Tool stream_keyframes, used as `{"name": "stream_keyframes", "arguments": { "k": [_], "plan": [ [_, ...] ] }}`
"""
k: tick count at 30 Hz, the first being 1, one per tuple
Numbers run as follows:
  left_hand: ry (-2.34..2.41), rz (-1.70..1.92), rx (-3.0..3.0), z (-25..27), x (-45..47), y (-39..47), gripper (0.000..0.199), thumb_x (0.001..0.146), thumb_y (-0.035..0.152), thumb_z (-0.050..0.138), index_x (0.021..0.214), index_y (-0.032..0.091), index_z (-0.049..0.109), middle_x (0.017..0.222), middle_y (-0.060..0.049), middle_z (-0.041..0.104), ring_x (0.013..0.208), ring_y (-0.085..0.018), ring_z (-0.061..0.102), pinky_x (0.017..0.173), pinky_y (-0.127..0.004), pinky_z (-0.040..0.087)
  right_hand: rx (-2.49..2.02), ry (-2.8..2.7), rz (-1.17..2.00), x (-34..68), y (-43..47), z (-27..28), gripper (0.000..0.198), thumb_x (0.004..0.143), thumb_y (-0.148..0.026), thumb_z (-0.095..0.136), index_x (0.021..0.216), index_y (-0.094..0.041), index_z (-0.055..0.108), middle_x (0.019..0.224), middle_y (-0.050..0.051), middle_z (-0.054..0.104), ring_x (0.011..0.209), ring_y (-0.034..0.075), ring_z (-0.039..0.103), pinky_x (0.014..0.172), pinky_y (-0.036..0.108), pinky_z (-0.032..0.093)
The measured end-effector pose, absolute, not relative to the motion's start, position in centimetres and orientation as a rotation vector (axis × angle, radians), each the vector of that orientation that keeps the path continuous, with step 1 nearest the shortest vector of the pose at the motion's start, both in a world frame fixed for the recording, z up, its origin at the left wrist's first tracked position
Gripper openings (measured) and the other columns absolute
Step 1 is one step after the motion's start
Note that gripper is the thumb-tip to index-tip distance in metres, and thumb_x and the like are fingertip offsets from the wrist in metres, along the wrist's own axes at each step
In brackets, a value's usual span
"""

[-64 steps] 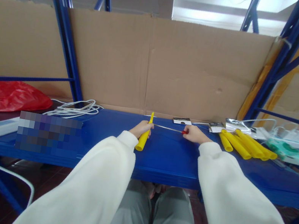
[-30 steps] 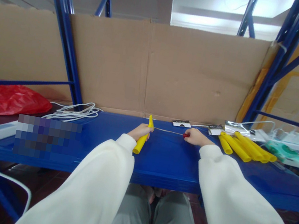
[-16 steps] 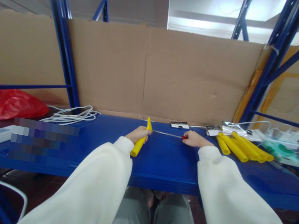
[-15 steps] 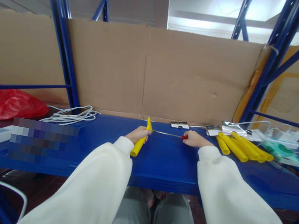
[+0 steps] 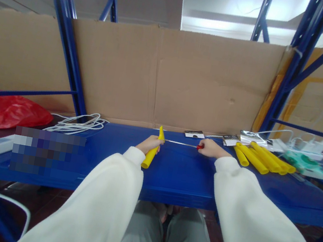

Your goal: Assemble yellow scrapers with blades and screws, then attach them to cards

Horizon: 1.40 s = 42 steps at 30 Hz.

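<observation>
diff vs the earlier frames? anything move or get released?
Barely any change. The yellow handle in the left hand tilts a little more, its near end swung left. The right hand keeps its grip on the red-tipped thin rod running to the handle. Nothing let go; the loose yellow handles lie as before.

left hand [image 5: 147,143] gripping yellow tube [image 5: 152,152], tilted, low end toward the person | right hand [image 5: 210,148] pinching red-handled screwdriver [image 5: 183,144], shaft level, tip at tube's top end | both over blue shelf [image 5: 183,175] | more tubes [image 5: 263,158] piled right | white cable [image 5: 78,121], red bag [image 5: 4,108] left | cardboard [image 5: 163,75] behind
</observation>
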<state>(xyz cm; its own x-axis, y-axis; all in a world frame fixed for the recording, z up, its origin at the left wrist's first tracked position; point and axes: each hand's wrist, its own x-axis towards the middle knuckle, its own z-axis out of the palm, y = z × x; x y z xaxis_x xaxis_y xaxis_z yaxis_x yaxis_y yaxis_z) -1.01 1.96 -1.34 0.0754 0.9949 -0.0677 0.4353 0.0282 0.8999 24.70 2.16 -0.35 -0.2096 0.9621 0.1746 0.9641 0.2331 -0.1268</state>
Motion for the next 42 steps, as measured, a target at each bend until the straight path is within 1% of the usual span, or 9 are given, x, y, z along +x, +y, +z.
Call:
{"name": "stream_keyframes", "arguments": {
  "k": [5, 8, 14, 21, 27, 31, 34, 39, 42],
  "plan": [
    [1.472, 0.848, 1.542, -1.5, -1.0, 2.1, 0.008, 0.082, 0.01, 0.049, 0.079, 0.016, 0.053, 0.039, 0.006, 0.045, 0.035, -0.012, 0.045, 0.039, -0.021, 0.034, -1.934, -2.208, -0.263, 24.0, 1.3, -0.1, 0.026, 0.075, -0.017, 0.056, 0.099, -0.016, 0.067, 0.096, 0.013, 0.071, 0.088, 0.024, 0.066, 0.069, 0.026, 0.043],
    [1.479, 0.856, 1.532, -1.4, -1.0, 2.0, 0.007, 0.082, 0.011, 0.049, 0.079, 0.016, 0.053, 0.039, 0.006, 0.045, 0.035, -0.012, 0.045, 0.039, -0.02, 0.033, -1.95, -2.221, -0.254, 23.8, 1.3, -0.2, 0.029, 0.075, -0.018, 0.056, 0.102, -0.016, 0.067, 0.097, 0.013, 0.072, 0.089, 0.024, 0.067, 0.069, 0.027, 0.043],
    [1.504, 0.842, 1.549, -1.2, -1.0, 1.8, 0.008, 0.082, 0.01, 0.049, 0.08, 0.015, 0.056, 0.04, 0.005, 0.046, 0.035, -0.012, 0.045, 0.041, -0.021, 0.034, -1.834, -2.285, -0.156, 24.2, 1.8, -0.3, 0.018, 0.077, -0.018, 0.055, 0.088, -0.016, 0.069, 0.09, 0.011, 0.072, 0.087, 0.021, 0.066, 0.069, 0.024, 0.043],
    [1.498, 0.828, 1.567, -1.0, -0.9, 1.6, 0.007, 0.082, 0.011, 0.05, 0.082, 0.014, 0.056, 0.04, 0.005, 0.047, 0.035, -0.011, 0.046, 0.042, -0.021, 0.034, -1.927, -2.194, -0.25, 24.1, 1.6, -0.5, 0.029, 0.073, -0.017, 0.058, 0.102, -0.017, 0.064, 0.094, 0.011, 0.071, 0.085, 0.022, 0.065, 0.066, 0.025, 0.041],
    [1.487, 0.846, 1.57, -1.3, -1.0, 1.8, 0.008, 0.082, 0.011, 0.049, 0.082, 0.014, 0.055, 0.039, 0.005, 0.046, 0.034, -0.011, 0.045, 0.041, -0.02, 0.034, -1.827, -2.298, -0.144, 24.3, 2.1, -0.6, 0.016, 0.073, -0.015, 0.056, 0.085, -0.016, 0.067, 0.087, 0.01, 0.071, 0.083, 0.021, 0.065, 0.067, 0.024, 0.042],
    [1.492, 0.854, 1.567, -1.4, -1.1, 2.0, 0.006, 0.082, 0.012, 0.05, 0.082, 0.014, 0.056, 0.04, 0.005, 0.046, 0.035, -0.012, 0.046, 0.042, -0.021, 0.035, -1.865, -2.253, -0.322, 23.9, 1.5, -0.2, 0.022, 0.074, -0.016, 0.056, 0.095, -0.016, 0.065, 0.096, 0.012, 0.07, 0.087, 0.023, 0.065, 0.067, 0.026, 0.041],
    [1.49, 0.85, 1.567, -1.3, -1.1, 1.9, 0.007, 0.082, 0.012, 0.049, 0.084, 0.014, 0.056, 0.04, 0.005, 0.047, 0.035, -0.012, 0.046, 0.043, -0.021, 0.035, -1.927, -2.245, -0.288, 23.8, 1.3, -0.2, 0.027, 0.075, -0.018, 0.056, 0.1, -0.016, 0.064, 0.096, 0.013, 0.07, 0.088, 0.024, 0.066, 0.067, 0.027, 0.041],
    [1.492, 0.846, 1.568, -1.1, -1.0, 1.5, 0.009, 0.083, 0.011, 0.049, 0.085, 0.013, 0.056, 0.04, 0.005, 0.046, 0.035, -0.012, 0.045, 0.043, -0.021, 0.035, -1.838, -2.316, -0.103, 24.3, 2.2, -0.6, 0.016, 0.074, -0.019, 0.056, 0.086, -0.016, 0.067, 0.087, 0.01, 0.071, 0.084, 0.022, 0.065, 0.069, 0.025, 0.043],
    [1.486, 0.837, 1.564, -1.1, -0.9, 1.5, 0.008, 0.083, 0.01, 0.049, 0.084, 0.014, 0.056, 0.04, 0.006, 0.046, 0.035, -0.011, 0.045, 0.042, -0.021, 0.035, -1.807, -2.319, -0.141, 24.5, 2.4, -0.7, 0.014, 0.07, -0.016, 0.059, 0.083, -0.016, 0.065, 0.086, 0.009, 0.07, 0.082, 0.021, 0.064, 0.067, 0.024, 0.042]
  ]
}}
